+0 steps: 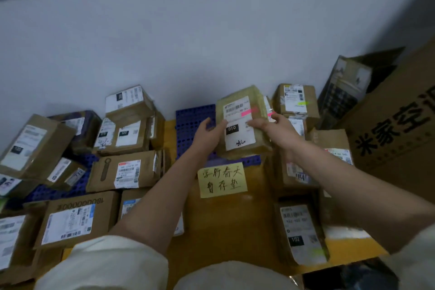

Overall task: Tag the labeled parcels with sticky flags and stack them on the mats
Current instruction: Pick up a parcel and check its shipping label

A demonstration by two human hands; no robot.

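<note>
Both hands clamp one parcel (242,122), already wearing a pink flag (249,111), over the blue mat (195,120): left hand (208,134) on its near-left edge, right hand (270,126) opposite. We lower it level, label up, square beside the stacked boxes (295,101).

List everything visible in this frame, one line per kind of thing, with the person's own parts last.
held parcel: one, tan, white label with pink flag, above the blue mat, centre
blue mat: one beneath the held parcel; more blue grid under the left pile
left parcels: about ten, brown, labelled, piled
right parcels: several, brown; two show green flags
yellow note: one, handwritten, on the orange floor
large carton: one, brown, black print, far right
left hand: grips the parcel's left edge
right hand: grips its right side
</note>
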